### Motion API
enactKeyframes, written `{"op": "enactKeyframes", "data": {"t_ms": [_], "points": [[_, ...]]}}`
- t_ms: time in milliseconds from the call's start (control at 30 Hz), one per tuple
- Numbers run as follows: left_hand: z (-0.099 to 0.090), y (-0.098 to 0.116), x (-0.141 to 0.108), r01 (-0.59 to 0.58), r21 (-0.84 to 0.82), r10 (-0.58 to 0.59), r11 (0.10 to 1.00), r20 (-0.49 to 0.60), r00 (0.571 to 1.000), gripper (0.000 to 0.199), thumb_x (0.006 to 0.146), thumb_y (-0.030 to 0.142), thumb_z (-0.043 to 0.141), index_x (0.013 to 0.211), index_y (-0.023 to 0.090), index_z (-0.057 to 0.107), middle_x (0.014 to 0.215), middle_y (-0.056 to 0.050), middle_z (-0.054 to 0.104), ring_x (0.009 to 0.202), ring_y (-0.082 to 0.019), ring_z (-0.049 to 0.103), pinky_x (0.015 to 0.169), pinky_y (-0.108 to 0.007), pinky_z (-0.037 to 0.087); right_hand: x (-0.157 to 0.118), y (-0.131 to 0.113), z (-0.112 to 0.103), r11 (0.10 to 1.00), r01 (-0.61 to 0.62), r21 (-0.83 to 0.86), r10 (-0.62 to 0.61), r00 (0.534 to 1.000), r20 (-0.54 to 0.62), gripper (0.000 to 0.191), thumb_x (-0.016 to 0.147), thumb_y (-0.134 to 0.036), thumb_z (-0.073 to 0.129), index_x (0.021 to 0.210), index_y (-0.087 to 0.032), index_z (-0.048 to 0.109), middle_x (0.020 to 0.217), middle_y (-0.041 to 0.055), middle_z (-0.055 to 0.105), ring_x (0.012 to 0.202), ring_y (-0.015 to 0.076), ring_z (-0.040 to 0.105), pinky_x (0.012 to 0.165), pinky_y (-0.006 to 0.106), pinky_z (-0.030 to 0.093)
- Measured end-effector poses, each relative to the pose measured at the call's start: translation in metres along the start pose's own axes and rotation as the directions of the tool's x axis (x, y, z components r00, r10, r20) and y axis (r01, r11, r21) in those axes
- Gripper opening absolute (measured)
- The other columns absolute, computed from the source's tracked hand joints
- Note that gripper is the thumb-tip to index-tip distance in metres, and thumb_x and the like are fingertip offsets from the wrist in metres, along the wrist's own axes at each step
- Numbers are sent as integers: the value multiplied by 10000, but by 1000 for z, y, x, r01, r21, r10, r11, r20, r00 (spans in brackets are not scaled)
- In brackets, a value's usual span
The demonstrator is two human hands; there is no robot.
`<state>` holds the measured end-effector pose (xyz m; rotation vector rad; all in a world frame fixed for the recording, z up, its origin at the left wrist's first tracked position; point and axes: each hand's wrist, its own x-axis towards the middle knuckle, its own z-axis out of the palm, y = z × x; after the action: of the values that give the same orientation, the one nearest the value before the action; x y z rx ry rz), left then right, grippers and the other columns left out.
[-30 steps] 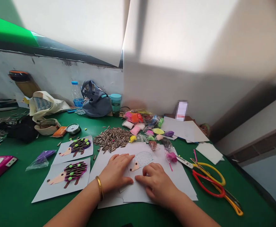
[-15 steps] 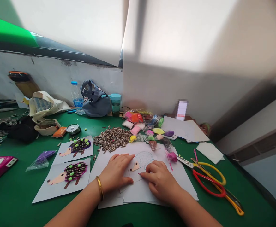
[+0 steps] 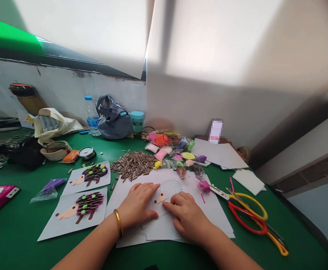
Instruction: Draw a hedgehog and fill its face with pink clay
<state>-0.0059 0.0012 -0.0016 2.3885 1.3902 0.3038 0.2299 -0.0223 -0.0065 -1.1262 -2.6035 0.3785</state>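
Observation:
My left hand (image 3: 138, 204) lies spread on the white paper (image 3: 214, 221), with a gold bangle at the wrist, and steadies the sheet. Between my hands is a hedgehog drawing (image 3: 171, 188) with a dotted blue outline and a peach clay face (image 3: 161, 197) with a dark eye and nose. My right hand (image 3: 189, 213) presses its index fingertip at the lower edge of that face; its thumb is apart and the other fingers are curled. Anything under the fingertip is hidden. Two hedgehog pictures (image 3: 89, 206) with seed spines and green dots lie at the left.
Behind the paper are a pile of sunflower seeds (image 3: 134, 165) and several bagged clay lumps (image 3: 162, 140). Scissors (image 3: 248, 219) with red and yellow handles lie right. A purple clay bag (image 3: 50, 187), a magenta box (image 3: 0, 198) and a blue bag (image 3: 115, 122) are left.
My right hand has moved slightly up and left, bringing its index fingertip from the paper below the face onto the face's lower edge. My left hand stays in place.

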Motion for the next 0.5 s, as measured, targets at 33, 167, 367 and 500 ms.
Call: {"op": "enactKeyframes", "data": {"t_ms": [33,167,367,500], "points": [[0,0,0,2,1,-2,1000,1,1000,872,683,424,804,1434,271,388,1449,-91,512,1362,-311,424,1139,-511,254,1,-2,0,1000,-3,-3,3,1000,15,631,712,-51,544,1302,-271,563,1032,56,573,975,233,451,860,379,341],[0,0,0,0,-1,0,1000,-2,1000,864,686,426,801,1432,275,392,1445,-94,515,1357,-315,429,1139,-512,251,2,-4,-2,1000,-24,-20,25,999,44,619,714,-70,568,1290,-297,571,1016,50,565,969,233,445,859,375,333],[0,0,0,-2,-10,2,1000,-2,1000,850,696,437,790,1432,285,392,1447,-98,511,1355,-320,430,1135,-512,252,-1,6,-6,998,-44,-37,43,999,-16,499,731,-47,570,1144,-310,667,965,34,564,945,210,459,839,363,313],[0,-1,0,-10,-10,10,1000,-8,1000,847,701,447,785,1433,290,389,1446,-98,511,1354,-315,430,1134,-507,249,-1,3,-5,999,-4,-32,4,1000,-1,512,723,-51,582,1145,-329,664,966,28,564,944,211,460,839,365,314]]}}
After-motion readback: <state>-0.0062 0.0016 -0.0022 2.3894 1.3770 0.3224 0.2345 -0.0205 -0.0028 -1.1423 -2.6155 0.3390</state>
